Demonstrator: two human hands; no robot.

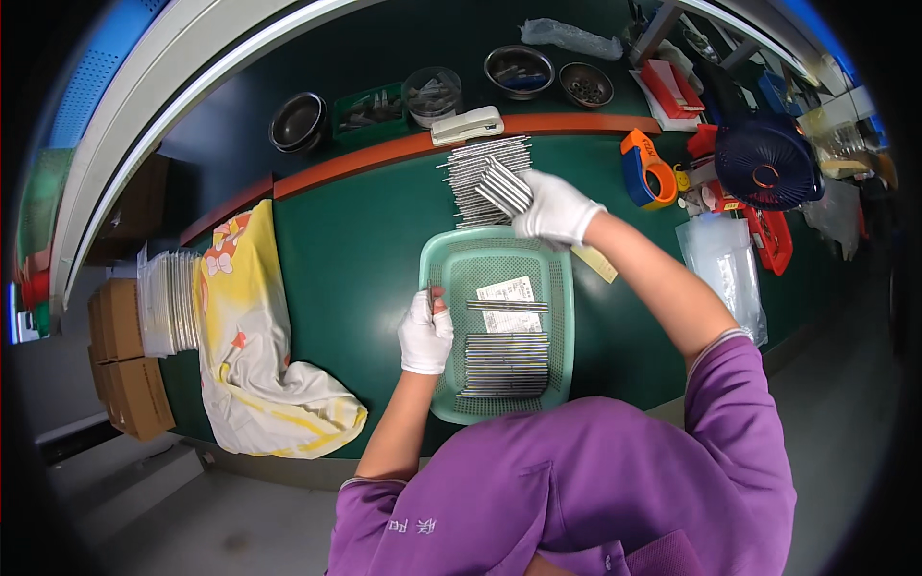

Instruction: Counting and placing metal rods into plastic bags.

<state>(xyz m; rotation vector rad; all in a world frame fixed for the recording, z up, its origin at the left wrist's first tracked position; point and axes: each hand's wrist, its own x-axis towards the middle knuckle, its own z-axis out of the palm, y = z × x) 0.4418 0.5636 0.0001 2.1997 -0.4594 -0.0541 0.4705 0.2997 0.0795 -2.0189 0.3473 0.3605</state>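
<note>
A light green plastic tray (pixel 437 274) lies on the dark green table in front of me. Rows of thin metal rods (pixel 504 365) and two white paper slips (pixel 506 291) lie inside it. My left hand (pixel 425 332), in a white glove, rests on the tray's left rim. My right hand (pixel 555 208), also gloved, is past the tray's far edge and grips a bundle of metal rods (pixel 504 187). Under that bundle a larger pile of the same rods (pixel 475 163) is spread on the table.
A white stapler (pixel 467 125) sits on the orange strip behind the pile. Dark bowls (pixel 298 122) and containers line the back. An orange tape dispenser (pixel 645 171) and a blue fan (pixel 765 161) stand at right. A yellow cloth (pixel 252 336) and stacked clear sheets (pixel 165 302) lie at left.
</note>
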